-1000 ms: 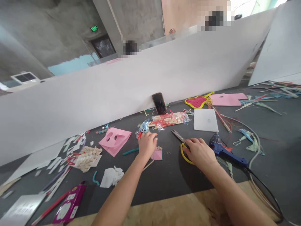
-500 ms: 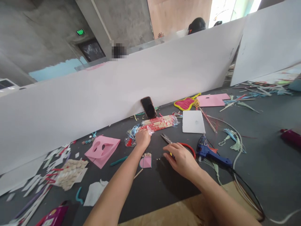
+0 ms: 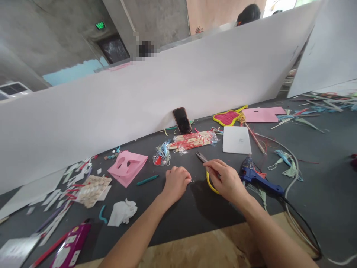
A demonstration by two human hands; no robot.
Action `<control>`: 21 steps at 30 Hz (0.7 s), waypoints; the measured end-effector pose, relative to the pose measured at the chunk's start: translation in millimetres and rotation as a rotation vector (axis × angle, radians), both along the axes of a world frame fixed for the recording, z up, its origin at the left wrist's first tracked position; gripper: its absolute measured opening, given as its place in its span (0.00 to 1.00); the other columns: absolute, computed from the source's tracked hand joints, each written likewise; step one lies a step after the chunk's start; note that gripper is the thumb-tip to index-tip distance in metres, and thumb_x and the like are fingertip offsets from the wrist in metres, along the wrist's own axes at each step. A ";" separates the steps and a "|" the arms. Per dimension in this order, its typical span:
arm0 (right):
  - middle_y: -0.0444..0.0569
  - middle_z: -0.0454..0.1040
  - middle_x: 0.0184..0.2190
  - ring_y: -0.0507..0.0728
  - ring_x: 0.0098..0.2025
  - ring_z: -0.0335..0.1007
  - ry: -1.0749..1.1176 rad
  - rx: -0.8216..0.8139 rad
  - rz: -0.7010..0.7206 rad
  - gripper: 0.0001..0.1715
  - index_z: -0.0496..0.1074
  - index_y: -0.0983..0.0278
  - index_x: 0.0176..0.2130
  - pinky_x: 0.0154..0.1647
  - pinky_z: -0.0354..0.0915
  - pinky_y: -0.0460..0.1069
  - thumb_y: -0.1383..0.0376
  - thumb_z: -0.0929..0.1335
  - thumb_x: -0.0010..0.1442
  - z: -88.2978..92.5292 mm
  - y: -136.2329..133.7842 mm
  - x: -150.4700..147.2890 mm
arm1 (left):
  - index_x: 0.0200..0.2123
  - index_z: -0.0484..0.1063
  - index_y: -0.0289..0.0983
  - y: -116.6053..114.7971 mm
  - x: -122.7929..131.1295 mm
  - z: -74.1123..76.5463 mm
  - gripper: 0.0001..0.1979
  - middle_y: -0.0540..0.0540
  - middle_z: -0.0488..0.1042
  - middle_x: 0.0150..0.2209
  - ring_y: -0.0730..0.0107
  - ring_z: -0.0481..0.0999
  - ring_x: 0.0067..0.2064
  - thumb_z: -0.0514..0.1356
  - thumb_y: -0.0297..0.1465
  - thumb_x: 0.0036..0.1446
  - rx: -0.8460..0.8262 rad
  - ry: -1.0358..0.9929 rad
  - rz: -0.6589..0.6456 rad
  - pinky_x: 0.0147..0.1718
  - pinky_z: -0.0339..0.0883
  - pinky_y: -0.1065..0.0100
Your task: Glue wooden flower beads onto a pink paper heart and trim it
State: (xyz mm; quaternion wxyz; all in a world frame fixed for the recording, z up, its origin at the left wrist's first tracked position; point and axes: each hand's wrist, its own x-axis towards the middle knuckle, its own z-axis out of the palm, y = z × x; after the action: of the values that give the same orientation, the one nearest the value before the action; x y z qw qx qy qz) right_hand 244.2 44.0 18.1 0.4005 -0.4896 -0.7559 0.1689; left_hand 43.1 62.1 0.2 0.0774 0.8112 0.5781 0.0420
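My right hand (image 3: 226, 179) grips the yellow-handled scissors (image 3: 208, 172), with the blades pointing up and left and the yellow loop under my fingers. My left hand (image 3: 176, 182) rests curled on the dark tabletop (image 3: 195, 208), a tiny white bit (image 3: 191, 181) at its fingertips. Whether it holds anything is hidden. Above it lies a tangle of blue ribbon in clear wrap (image 3: 162, 154). A blue glue gun (image 3: 258, 176) sits just right of my right hand.
A bundle of wooden sticks in red-printed wrap (image 3: 192, 140) and a black phone (image 3: 182, 120) lean near the tall white board (image 3: 111, 111). A pink cut-out sheet (image 3: 126, 167), white card (image 3: 236, 140) and crumpled tissue (image 3: 122, 213) lie around, with paper scraps left and ribbon strips right.
My left hand has moved off the wrapped sticks, back toward me. The small pink piece beside it no longer shows. My right hand now has the scissors' handle in its grip.
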 end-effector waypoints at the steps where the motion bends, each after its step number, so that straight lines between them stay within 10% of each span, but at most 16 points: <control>1: 0.52 0.75 0.38 0.56 0.37 0.72 -0.001 -0.002 0.008 0.13 0.72 0.63 0.42 0.39 0.66 0.48 0.66 0.59 0.65 -0.8 0.1 -1.2 | 0.32 0.77 0.45 -2.5 1.3 -1.7 0.10 0.49 0.76 0.42 0.61 0.69 0.45 0.55 0.33 0.60 0.001 -0.010 0.004 0.43 0.58 0.60; 16: 0.51 0.76 0.36 0.55 0.36 0.73 0.018 -0.038 0.049 0.13 0.73 0.62 0.39 0.38 0.66 0.48 0.66 0.60 0.62 -10.8 5.0 -6.1 | 0.38 0.77 0.46 -5.2 -5.9 0.5 0.12 0.47 0.76 0.42 0.60 0.69 0.46 0.54 0.29 0.60 0.080 -0.124 0.059 0.45 0.57 0.58; 21: 0.42 0.70 0.20 0.52 0.22 0.68 0.097 -0.109 -0.068 0.16 0.71 0.62 0.43 0.24 0.62 0.44 0.62 0.57 0.65 -8.8 3.6 -3.3 | 0.40 0.75 0.44 -27.0 -39.0 2.7 0.09 0.46 0.75 0.44 0.58 0.70 0.47 0.55 0.31 0.59 0.156 -0.129 0.175 0.46 0.59 0.58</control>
State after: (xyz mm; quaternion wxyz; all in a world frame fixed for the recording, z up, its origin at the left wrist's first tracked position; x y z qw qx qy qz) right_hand 240.9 47.6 9.3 0.4148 -0.5272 -0.7084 0.2194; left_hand 4.1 35.0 2.8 0.0469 0.7567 0.6356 0.1456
